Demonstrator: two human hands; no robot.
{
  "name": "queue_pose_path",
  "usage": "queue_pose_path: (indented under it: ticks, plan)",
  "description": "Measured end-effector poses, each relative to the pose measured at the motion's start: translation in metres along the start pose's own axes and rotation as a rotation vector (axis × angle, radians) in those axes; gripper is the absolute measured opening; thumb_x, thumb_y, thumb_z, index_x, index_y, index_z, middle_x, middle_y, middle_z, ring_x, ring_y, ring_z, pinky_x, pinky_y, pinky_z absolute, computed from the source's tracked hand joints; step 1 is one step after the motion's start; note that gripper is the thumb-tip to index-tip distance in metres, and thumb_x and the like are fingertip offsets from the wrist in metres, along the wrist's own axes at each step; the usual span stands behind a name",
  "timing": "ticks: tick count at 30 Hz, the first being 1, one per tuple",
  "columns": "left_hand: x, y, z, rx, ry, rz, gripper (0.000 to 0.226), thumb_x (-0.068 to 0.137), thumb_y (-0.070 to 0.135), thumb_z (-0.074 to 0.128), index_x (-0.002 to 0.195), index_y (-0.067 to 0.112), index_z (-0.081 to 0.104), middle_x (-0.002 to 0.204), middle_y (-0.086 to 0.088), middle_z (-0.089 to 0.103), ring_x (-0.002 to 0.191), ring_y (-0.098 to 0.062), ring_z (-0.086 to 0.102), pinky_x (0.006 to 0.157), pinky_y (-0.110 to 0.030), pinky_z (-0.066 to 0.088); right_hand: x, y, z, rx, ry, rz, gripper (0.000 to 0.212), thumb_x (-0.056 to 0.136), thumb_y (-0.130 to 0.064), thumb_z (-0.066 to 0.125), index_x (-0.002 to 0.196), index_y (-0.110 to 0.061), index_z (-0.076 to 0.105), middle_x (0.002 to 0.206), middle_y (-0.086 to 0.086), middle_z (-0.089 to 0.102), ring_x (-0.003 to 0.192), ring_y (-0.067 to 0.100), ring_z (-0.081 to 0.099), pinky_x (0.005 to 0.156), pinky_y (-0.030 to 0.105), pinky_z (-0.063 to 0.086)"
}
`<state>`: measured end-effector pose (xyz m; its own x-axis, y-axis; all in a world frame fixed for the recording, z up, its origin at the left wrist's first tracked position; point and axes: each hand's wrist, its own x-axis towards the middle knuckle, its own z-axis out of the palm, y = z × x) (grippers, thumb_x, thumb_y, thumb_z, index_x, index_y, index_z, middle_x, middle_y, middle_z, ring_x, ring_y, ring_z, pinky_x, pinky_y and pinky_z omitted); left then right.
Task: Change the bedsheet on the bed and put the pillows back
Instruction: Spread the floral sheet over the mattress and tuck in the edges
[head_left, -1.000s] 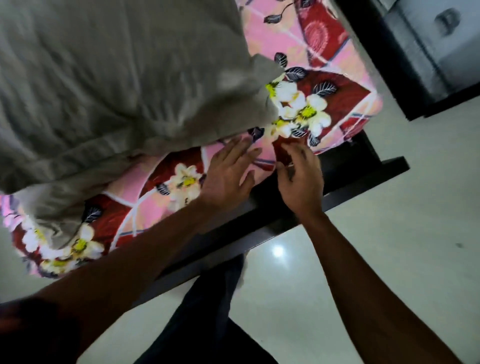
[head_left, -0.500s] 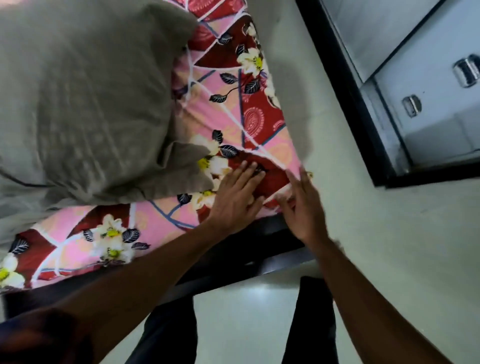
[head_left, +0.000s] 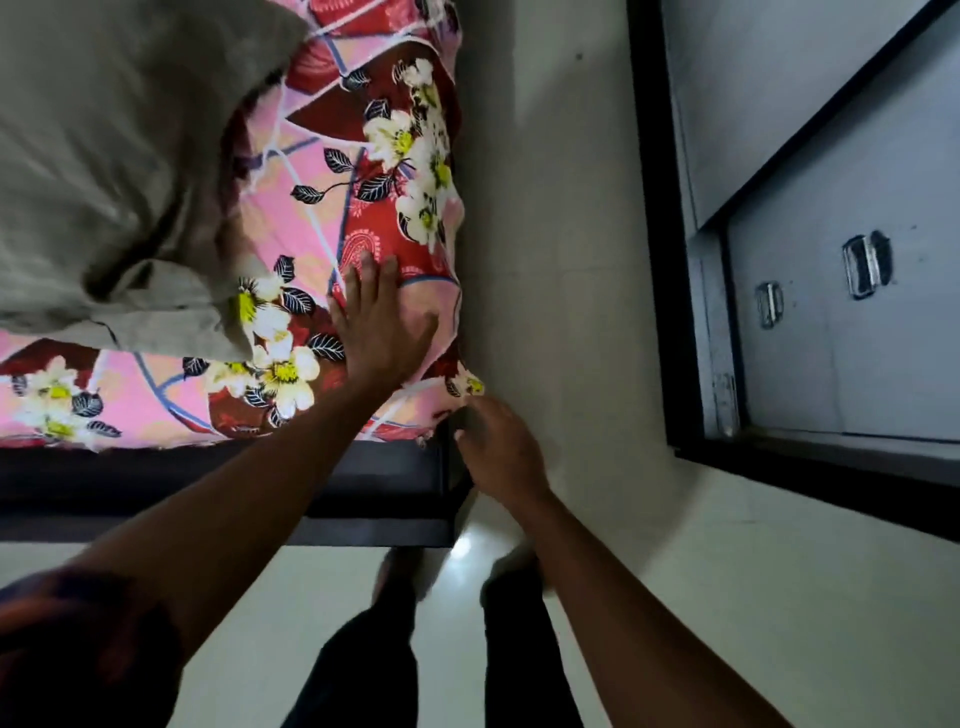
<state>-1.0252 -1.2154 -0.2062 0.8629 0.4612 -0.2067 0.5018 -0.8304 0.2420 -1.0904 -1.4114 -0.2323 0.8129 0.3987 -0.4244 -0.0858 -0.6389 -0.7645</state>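
the left hand (head_left: 382, 332) lies flat with straight fingers, its grip released, pressing the pink and red floral bedsheet (head_left: 311, 218) down at the near corner of the bed, just beside a grey-green pillow (head_left: 104, 156) that rests on the sheet. the right hand (head_left: 498, 447) is at the sheet's hanging corner by the dark bed frame (head_left: 156, 483), fingers curled, but blur hides whether its grip holds the cloth.

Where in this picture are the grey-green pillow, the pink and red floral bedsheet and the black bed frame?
Grey-green fabric pillow (head_left: 104, 156), head view, middle of its top face.
Pink and red floral bedsheet (head_left: 306, 223), head view, pink patch beside the pillow.
Black bed frame (head_left: 156, 480), head view, side rail below the sheet.
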Motion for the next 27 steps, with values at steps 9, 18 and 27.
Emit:
queue_pose_path:
  ticks: [9,18,27]
  plan:
    - [-0.135,0.024,0.037,-0.236,0.069,0.471,0.035,0.090,0.019,0.065,0.123,0.007,0.065,0.130,-0.012,0.059,0.118,-0.028,0.053,0.099,-0.039,0.043,0.049,0.021,-0.040,-0.151,-0.219,0.079,0.029,0.092,-0.023,0.061,0.118,-0.013,0.069,0.121,0.013,0.067,0.112,0.032,0.062,0.095,0.038,0.049]
    - [-0.156,0.016,0.074,-0.286,-0.280,-0.070,0.061,0.092,0.051,0.032,0.139,0.018,0.052,0.147,-0.002,0.051,0.133,-0.027,0.046,0.109,-0.041,0.041,0.095,0.019,-0.019,-0.707,-0.512,-0.526,0.051,0.075,-0.023,0.067,0.125,-0.020,0.063,0.129,0.003,0.063,0.118,0.028,0.060,0.078,0.041,0.053]
    - [-0.144,0.026,0.099,-0.266,-0.207,-0.095,0.060,0.092,0.037,0.044,0.140,0.001,0.050,0.144,-0.018,0.052,0.133,-0.038,0.047,0.110,-0.052,0.039,0.114,0.029,-0.023,-0.776,-0.579,-0.677,0.069,0.071,-0.039,0.042,0.135,-0.022,0.061,0.149,0.004,0.052,0.135,0.027,0.052,0.086,0.040,0.049]
